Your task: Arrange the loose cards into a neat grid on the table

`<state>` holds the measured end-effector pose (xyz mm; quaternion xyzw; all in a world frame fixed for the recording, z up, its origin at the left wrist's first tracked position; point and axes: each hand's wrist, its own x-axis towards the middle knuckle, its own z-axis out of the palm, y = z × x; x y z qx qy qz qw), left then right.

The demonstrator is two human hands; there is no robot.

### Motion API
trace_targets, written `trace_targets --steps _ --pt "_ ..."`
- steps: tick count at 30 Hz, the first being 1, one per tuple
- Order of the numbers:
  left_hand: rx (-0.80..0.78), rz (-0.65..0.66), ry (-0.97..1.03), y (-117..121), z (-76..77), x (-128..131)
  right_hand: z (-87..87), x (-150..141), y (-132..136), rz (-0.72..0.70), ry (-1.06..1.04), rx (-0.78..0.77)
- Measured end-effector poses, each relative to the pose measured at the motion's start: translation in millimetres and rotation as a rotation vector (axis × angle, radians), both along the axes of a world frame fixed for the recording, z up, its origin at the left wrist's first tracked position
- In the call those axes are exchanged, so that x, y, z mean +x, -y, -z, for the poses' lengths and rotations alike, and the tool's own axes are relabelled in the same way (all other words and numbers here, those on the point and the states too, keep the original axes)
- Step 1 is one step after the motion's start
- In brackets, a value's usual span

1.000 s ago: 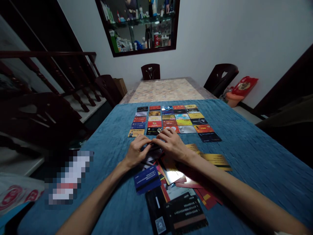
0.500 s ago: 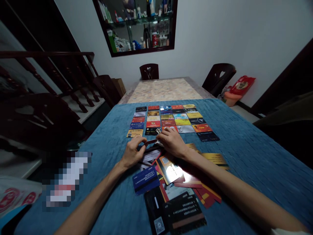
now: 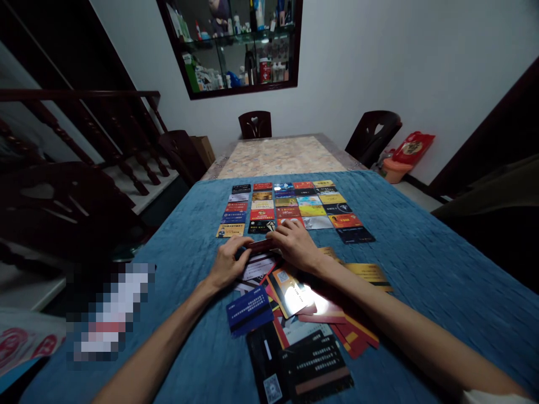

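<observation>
Between my two hands is a dark red card (image 3: 261, 245), tilted so that mostly a narrow face of it shows. My left hand (image 3: 229, 259) pinches its left end with thumb and fingers. The right end is gripped by my right hand (image 3: 293, 242), whose fingers hide part of it. Just beyond lie several plastic cards in neat columns, among them a black card (image 3: 261, 226) and a yellow card (image 3: 230, 230). Below my hands is a loose pile, with a blue card (image 3: 250, 310), an orange-edged card (image 3: 290, 293) and a black card (image 3: 318, 365). A gold card (image 3: 368, 276) lies beside my right forearm.
A blue cloth (image 3: 421, 292) covers the near part of the table; its far end shows a patterned top (image 3: 286, 154). Dark wooden chairs (image 3: 255, 124) stand around it. At the left edge are a plastic bag (image 3: 29, 336) and a blurred-out item (image 3: 118, 308).
The card between my hands has tipped, so more of its dark red face shows. My hands stay in nearly the same place; the view has shifted slightly.
</observation>
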<state>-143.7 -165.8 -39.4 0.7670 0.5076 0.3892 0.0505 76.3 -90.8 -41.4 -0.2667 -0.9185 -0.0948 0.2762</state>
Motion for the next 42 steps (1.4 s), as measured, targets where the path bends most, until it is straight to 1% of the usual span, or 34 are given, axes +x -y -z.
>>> trace_targets --steps 5,10,20,27,31,36,39,42 --pt "-0.001 0.003 0.015 -4.7 5.9 0.3 1.3 -0.4 -1.1 0.004 -0.031 0.034" --pt "-0.004 -0.005 0.027 -9.8 9.8 -0.3 0.0 0.3 0.0 0.026 0.029 0.014" --pt "-0.029 -0.075 0.041 -15.3 6.5 -3.6 -11.1 0.6 7.9 0.075 0.082 -0.086" --pt "-0.004 -0.092 0.083 -19.1 3.3 -5.5 -9.7 -0.9 7.3 0.088 0.045 -0.024" --pt "0.011 -0.093 0.077 -20.5 -0.7 -4.2 -8.4 -0.1 5.6 0.07 0.017 0.039" --pt "0.027 -0.08 0.078 -20.6 -6.0 -1.9 -8.6 2.2 3.9 0.084 -0.033 0.102" --pt "0.059 -0.067 0.04 -21.8 -6.7 -2.6 -11.0 3.7 4.2 0.071 -0.045 0.105" --pt "0.094 -0.026 -0.049 -23.2 -8.2 -4.3 -13.7 4.6 4.8 0.075 -0.046 0.092"
